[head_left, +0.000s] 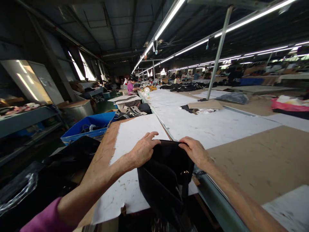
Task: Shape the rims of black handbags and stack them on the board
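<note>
A black bag (156,183) hangs between my two hands at the near edge of the work table, its mouth gaping toward me. On the far rim's left end, my left hand (144,149) grips with the thumb and some fingers, while the index finger sticks out above. My right hand (195,150) pinches the right end of the same rim. A small gold-coloured metal fitting (184,173) shows on the bag's right side. The inside is dark, and its lower part fades into shadow.
White paper (135,132) covers a brown board under the bag. A blue bin (87,127) stands to the left, with black pieces (72,154) heaped nearer me. A metal post (219,53) rises from the long table at right. Ahead, a person in purple (131,87) works.
</note>
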Demonstrator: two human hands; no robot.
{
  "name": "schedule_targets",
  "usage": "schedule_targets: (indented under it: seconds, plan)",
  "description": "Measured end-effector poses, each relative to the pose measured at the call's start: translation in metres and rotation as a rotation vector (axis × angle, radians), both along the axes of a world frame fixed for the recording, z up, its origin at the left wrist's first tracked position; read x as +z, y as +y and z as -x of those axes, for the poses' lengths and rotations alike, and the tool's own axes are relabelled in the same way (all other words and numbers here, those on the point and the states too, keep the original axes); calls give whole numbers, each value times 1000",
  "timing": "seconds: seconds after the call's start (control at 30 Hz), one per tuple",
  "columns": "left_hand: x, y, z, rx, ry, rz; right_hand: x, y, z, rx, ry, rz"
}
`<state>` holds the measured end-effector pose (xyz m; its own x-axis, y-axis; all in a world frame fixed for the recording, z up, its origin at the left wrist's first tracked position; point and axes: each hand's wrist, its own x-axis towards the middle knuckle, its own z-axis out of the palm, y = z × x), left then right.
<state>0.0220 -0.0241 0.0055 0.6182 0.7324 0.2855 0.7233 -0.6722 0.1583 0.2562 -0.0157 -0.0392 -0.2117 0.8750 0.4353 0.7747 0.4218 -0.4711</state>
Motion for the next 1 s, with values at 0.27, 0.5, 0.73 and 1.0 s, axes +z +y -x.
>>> schedule_targets:
  seconds: [0.27,0.5,0.73,1.0]
  plan:
    - [6,-2,-12,156,193,39,-1,-3,0,-34,-14,-31]
    - [11,-14,-27,198,276,44,-4,4,-3,-81,-25,-3]
    - [4,-12,-23,272,-2,86,-1,4,-2,-81,-20,38]
    - [0,7,-1,429,-173,244,4,0,-5,-29,35,85]
